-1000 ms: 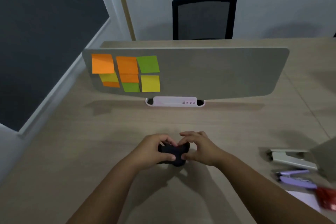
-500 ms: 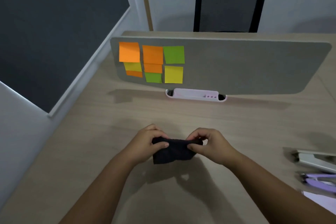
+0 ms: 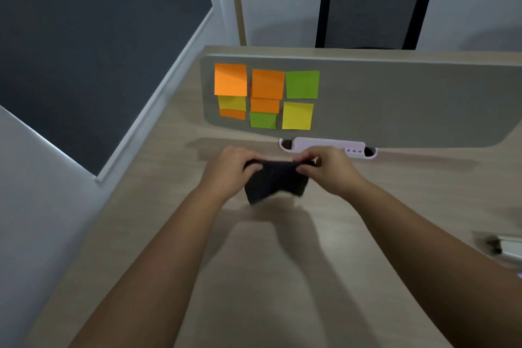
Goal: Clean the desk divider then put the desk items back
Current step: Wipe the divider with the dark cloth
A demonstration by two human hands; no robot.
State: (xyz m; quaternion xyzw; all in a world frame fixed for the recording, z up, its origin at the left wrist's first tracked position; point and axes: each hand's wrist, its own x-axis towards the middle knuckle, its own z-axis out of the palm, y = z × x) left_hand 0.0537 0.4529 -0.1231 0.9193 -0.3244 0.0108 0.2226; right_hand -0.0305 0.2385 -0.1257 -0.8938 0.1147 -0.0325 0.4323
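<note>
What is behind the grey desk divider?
Behind the divider a black mesh chair stands against the wall. Only its backrest shows; the divider hides the seat and everything lower.

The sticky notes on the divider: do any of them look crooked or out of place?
Yes. The sticky notes on the left part of the desk divider are not in a neat grid. Several overlap, so some show only as strips, and a few look slightly tilted. None seem to have fallen off.
</note>
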